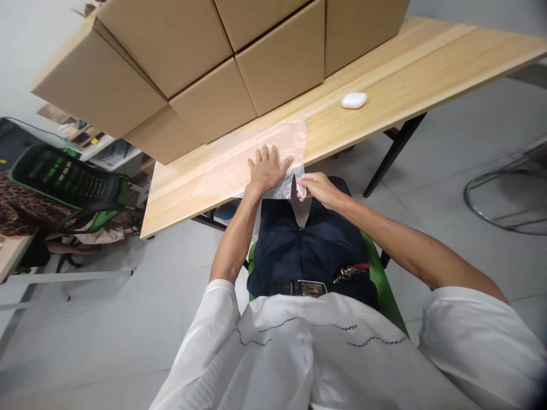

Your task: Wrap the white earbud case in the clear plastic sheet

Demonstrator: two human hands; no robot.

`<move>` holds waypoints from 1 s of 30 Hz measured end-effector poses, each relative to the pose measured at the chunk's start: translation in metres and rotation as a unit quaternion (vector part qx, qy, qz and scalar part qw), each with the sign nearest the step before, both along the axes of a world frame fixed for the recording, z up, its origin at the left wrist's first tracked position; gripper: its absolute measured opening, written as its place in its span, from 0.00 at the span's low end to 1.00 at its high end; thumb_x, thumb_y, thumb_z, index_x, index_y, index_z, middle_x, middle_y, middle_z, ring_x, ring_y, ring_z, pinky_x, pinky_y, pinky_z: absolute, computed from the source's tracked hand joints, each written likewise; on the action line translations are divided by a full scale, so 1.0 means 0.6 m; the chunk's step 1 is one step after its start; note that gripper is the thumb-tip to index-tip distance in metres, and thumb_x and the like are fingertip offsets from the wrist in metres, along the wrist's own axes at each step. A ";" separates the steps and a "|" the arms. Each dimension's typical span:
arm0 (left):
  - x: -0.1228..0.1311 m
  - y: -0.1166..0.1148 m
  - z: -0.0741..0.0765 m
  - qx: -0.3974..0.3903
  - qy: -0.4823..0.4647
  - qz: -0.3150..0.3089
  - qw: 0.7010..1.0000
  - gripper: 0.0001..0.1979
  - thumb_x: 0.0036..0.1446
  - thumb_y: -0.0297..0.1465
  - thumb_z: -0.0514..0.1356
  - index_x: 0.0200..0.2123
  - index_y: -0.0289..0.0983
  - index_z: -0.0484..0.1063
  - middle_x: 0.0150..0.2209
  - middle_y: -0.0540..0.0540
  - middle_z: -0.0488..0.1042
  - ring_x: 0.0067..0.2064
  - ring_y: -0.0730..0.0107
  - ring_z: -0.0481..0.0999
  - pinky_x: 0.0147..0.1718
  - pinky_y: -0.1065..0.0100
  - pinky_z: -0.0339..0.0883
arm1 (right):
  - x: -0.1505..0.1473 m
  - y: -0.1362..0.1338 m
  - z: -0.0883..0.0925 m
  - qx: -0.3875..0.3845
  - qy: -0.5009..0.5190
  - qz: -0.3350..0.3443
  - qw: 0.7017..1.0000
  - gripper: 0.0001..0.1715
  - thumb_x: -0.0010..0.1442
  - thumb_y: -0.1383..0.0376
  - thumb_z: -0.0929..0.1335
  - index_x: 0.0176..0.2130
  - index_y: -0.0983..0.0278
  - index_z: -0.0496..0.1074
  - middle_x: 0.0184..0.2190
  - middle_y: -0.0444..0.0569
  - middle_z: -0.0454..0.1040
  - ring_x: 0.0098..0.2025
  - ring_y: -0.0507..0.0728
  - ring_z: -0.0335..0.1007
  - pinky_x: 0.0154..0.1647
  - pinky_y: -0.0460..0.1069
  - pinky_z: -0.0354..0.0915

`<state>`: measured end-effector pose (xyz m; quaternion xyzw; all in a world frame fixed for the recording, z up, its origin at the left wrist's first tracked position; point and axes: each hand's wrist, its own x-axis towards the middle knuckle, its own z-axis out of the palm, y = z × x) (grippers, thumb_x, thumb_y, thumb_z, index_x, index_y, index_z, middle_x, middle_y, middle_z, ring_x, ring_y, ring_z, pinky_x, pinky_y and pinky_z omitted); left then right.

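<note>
A thin, see-through pinkish plastic bag [239,165] lies spread over the front of the wooden table [175,196], with its near edge hanging over the rim. My left hand [267,168] presses flat on it, fingers spread. Just off the table edge, above my lap, my right hand [316,189] is closed around a bunched corner of the bag. The part of the bag inside my right fist is hidden.
Large cardboard boxes [282,62] stand stacked along the table's back. A small white rounded case [354,101] sits to the right. A green-framed office chair [72,182] is at the left, and a round metal stool base [504,199] is on the right.
</note>
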<state>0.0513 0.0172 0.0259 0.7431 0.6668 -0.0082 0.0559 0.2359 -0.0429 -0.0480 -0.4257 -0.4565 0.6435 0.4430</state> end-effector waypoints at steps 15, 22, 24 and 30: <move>-0.004 0.007 -0.004 -0.016 -0.010 -0.017 1.000 0.46 0.85 0.61 0.45 0.94 0.46 0.50 0.96 0.39 0.43 0.96 0.31 0.40 0.91 0.24 0.39 | 0.026 0.002 0.003 0.031 -0.023 0.038 0.999 0.21 0.68 0.63 0.77 0.23 0.59 0.78 0.20 0.45 0.76 0.20 0.52 0.71 0.30 0.48 0.80; -0.007 0.012 -0.006 -0.018 -0.006 -0.021 1.000 0.47 0.85 0.60 0.46 0.94 0.44 0.50 0.96 0.39 0.43 0.96 0.30 0.40 0.92 0.26 0.40 | 0.041 0.007 -0.003 0.039 -0.035 0.042 0.998 0.22 0.68 0.61 0.78 0.24 0.59 0.77 0.20 0.45 0.76 0.20 0.52 0.70 0.29 0.48 0.80; -0.007 0.012 -0.006 -0.020 -0.004 -0.021 1.000 0.47 0.85 0.60 0.46 0.94 0.44 0.50 0.96 0.39 0.43 0.96 0.30 0.40 0.92 0.26 0.40 | 0.044 0.009 -0.004 0.039 -0.042 0.042 0.997 0.22 0.68 0.61 0.78 0.24 0.60 0.77 0.20 0.45 0.76 0.20 0.52 0.70 0.28 0.48 0.78; -0.007 0.009 -0.003 -0.019 -0.006 -0.024 1.000 0.44 0.86 0.59 0.46 0.94 0.50 0.49 0.96 0.43 0.43 0.96 0.31 0.40 0.91 0.23 0.40 | 0.052 0.012 -0.003 0.055 -0.065 0.048 0.995 0.24 0.70 0.59 0.79 0.23 0.59 0.77 0.18 0.46 0.74 0.21 0.53 0.71 0.27 0.48 0.76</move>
